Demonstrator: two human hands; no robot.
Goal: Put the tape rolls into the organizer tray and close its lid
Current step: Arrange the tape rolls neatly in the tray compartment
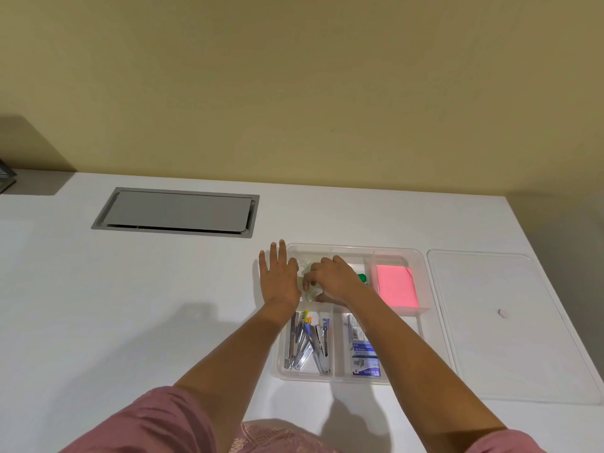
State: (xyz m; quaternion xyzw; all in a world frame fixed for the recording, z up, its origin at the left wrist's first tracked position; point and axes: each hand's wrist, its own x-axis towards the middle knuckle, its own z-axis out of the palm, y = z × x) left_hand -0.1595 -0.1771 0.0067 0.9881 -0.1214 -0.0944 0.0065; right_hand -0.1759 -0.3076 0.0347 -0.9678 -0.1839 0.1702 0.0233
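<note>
A white bench (130,289) fills the lower half of the view under a yellowish wall. At ten o'clock from the hands a grey cable hatch (176,212) is set flush in its top. At three o'clock the clear lid (510,325) lies flat on the bench just beside the organizer tray (421,289), so the tray stands open. The tray is clear plastic, split into compartments. Its six-o'clock compartment nearest the person holds metal staple removers (307,346); beside that, at four o'clock, lie boxes of staples (364,358). At two o'clock a pink pad of sticky notes (396,286) fills its own compartment, with a small green thing (361,278) just left of it.

The left hand (279,276) lies flat, fingers spread and released, palm down over the tray's left rim. The right hand (333,279) reaches into the twelve-o'clock compartment, its fingers (309,282) curled down onto clear tape rolls (305,266) that lie inside; whether they actually pinch a roll I cannot tell, since the hand hides the contact. Pink sleeves (147,423) show at six o'clock.
</note>
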